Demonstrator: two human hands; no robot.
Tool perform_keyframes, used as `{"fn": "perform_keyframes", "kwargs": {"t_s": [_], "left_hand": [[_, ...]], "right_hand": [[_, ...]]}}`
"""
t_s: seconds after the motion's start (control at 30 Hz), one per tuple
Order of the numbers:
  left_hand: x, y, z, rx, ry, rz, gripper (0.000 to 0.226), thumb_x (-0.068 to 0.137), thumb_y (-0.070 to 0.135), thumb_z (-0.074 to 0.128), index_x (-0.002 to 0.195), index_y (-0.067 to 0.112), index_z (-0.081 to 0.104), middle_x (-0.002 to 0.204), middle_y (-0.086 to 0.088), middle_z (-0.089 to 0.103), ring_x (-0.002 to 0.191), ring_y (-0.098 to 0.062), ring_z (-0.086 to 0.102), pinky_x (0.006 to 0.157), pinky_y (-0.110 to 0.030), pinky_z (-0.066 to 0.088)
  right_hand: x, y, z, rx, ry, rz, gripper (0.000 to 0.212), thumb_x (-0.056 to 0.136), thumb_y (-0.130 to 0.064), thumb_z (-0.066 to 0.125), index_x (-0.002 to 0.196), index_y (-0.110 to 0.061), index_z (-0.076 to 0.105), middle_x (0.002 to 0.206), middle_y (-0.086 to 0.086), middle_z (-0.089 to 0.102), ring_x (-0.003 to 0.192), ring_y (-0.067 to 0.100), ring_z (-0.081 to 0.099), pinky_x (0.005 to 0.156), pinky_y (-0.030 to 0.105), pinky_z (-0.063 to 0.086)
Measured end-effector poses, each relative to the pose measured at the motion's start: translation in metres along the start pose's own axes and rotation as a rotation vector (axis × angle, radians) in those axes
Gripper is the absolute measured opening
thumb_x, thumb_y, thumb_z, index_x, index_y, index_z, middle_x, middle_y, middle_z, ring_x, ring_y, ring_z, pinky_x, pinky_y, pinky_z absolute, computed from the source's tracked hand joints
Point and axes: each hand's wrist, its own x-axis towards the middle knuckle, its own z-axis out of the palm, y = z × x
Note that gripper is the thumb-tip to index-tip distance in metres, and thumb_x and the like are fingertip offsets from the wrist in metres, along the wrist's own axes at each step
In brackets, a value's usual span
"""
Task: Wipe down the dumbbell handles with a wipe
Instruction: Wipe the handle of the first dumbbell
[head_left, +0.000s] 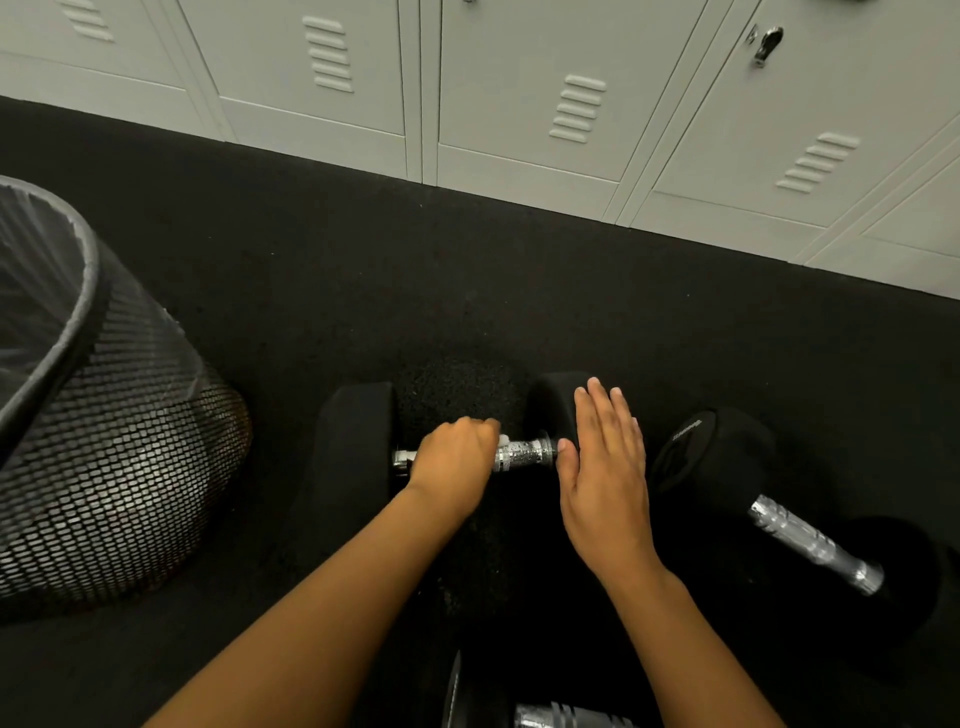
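— On the black floor mat, near its middle, what is seen?
— A dumbbell is laid flat. Its chrome handle is gripped by the left hand, a white wipe being pinched against it.
— And the right hand?
— It is laid flat, fingers straight, on the dumbbell's right head.
— Beyond that?
— A second dumbbell is seen to the right, a mesh bin at the left edge, lockers behind.

Glossy knurled metal dumbbell handle, matt black rubbery floor.

dim floor | bright lockers | glare on chrome | wide-angle edge bending
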Motion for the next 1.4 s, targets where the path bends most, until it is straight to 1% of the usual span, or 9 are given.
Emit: {"fn": "perform_keyframes", "kwargs": {"t_s": [0.17, 0.27, 0.4, 0.57, 0.67, 0.77, 0.9, 1.17, 1.4], "left_hand": [[-0.025, -0.004, 0.010, 0.013, 0.115, -0.057, 0.038, 0.094, 0.007, 0.042, 0.132, 0.012, 0.039, 0.134, -0.006, 0.048, 0.119, -0.020, 0.049, 0.092, -0.027, 0.042], [-0.033, -0.002, 0.016, 0.063, 0.122, 0.021, 0.050, 0.097, 0.006, 0.034, 0.144, 0.007, 0.019, 0.151, -0.011, 0.024, 0.138, -0.021, 0.025, 0.111, -0.027, 0.021], [-0.028, 0.004, 0.019, -0.015, 0.123, 0.110, 0.054, 0.096, 0.004, 0.035, 0.146, 0.008, 0.014, 0.154, -0.010, 0.016, 0.142, -0.018, 0.016, 0.114, -0.025, 0.007], [-0.037, -0.010, 0.031, -0.040, 0.237, 0.105, 0.063, 0.055, -0.007, 0.081, 0.115, -0.001, 0.062, 0.117, -0.017, 0.064, 0.108, -0.025, 0.062, 0.092, -0.030, 0.045], [-0.033, -0.009, 0.029, -0.096, 0.226, 0.111, 0.049, 0.069, -0.009, 0.071, 0.117, 0.000, 0.061, 0.120, -0.017, 0.062, 0.111, -0.027, 0.060, 0.095, -0.034, 0.044], [-0.029, -0.012, 0.030, -0.046, 0.235, 0.106, 0.057, 0.047, -0.005, 0.087, 0.101, 0.002, 0.070, 0.101, -0.014, 0.071, 0.092, -0.023, 0.069, 0.078, -0.031, 0.054], [-0.032, -0.011, 0.023, -0.047, 0.173, 0.007, 0.052, 0.091, 0.004, 0.052, 0.140, 0.009, 0.036, 0.144, -0.008, 0.040, 0.130, -0.018, 0.041, 0.101, -0.025, 0.037], [-0.027, -0.013, 0.029, -0.045, 0.201, 0.067, 0.045, 0.067, -0.004, 0.073, 0.110, 0.004, 0.064, 0.109, -0.013, 0.067, 0.093, -0.029, 0.067, 0.066, -0.035, 0.057], [0.009, -0.019, 0.019, -0.369, 0.120, -0.116, 0.021, 0.086, 0.012, 0.060, 0.103, 0.019, 0.070, 0.098, -0.007, 0.070, 0.092, -0.025, 0.065, 0.082, -0.037, 0.050]], "right_hand": [[0.001, 0.002, -0.002, 0.004, -0.024, -0.019, 0.056, 0.093, -0.034, 0.019, 0.142, -0.008, 0.025, 0.152, 0.004, 0.020, 0.141, 0.014, 0.004, 0.114, 0.036, 0.007], [0.000, 0.002, -0.001, 0.007, -0.005, -0.017, 0.055, 0.093, -0.032, 0.021, 0.142, -0.007, 0.027, 0.151, 0.005, 0.022, 0.141, 0.016, 0.006, 0.114, 0.038, 0.009], [0.000, 0.000, 0.000, 0.009, -0.002, -0.004, 0.056, 0.092, -0.033, 0.019, 0.141, -0.006, 0.028, 0.151, 0.006, 0.022, 0.140, 0.017, 0.006, 0.113, 0.038, 0.009], [0.000, 0.002, -0.002, 0.015, -0.010, -0.019, 0.056, 0.093, -0.034, 0.020, 0.142, -0.008, 0.027, 0.152, 0.005, 0.021, 0.141, 0.014, 0.004, 0.113, 0.037, 0.009], [-0.001, 0.003, 0.000, 0.018, -0.006, -0.020, 0.056, 0.093, -0.034, 0.021, 0.142, -0.008, 0.027, 0.152, 0.005, 0.021, 0.141, 0.014, 0.004, 0.114, 0.038, 0.010], [0.001, 0.003, 0.000, 0.005, -0.009, -0.019, 0.056, 0.093, -0.034, 0.020, 0.142, -0.007, 0.027, 0.151, 0.005, 0.022, 0.141, 0.015, 0.005, 0.113, 0.038, 0.009], [0.000, 0.005, -0.001, -0.004, -0.019, -0.027, 0.055, 0.094, -0.034, 0.021, 0.142, -0.008, 0.026, 0.152, 0.005, 0.021, 0.141, 0.015, 0.005, 0.114, 0.038, 0.010], [0.000, 0.003, 0.000, 0.006, 0.000, -0.017, 0.055, 0.094, -0.034, 0.020, 0.142, -0.008, 0.026, 0.151, 0.005, 0.021, 0.141, 0.015, 0.005, 0.113, 0.037, 0.008], [0.003, 0.003, 0.001, -0.020, 0.017, -0.008, 0.056, 0.093, -0.033, 0.021, 0.140, -0.006, 0.031, 0.150, 0.007, 0.026, 0.140, 0.017, 0.010, 0.113, 0.038, 0.011]]}}
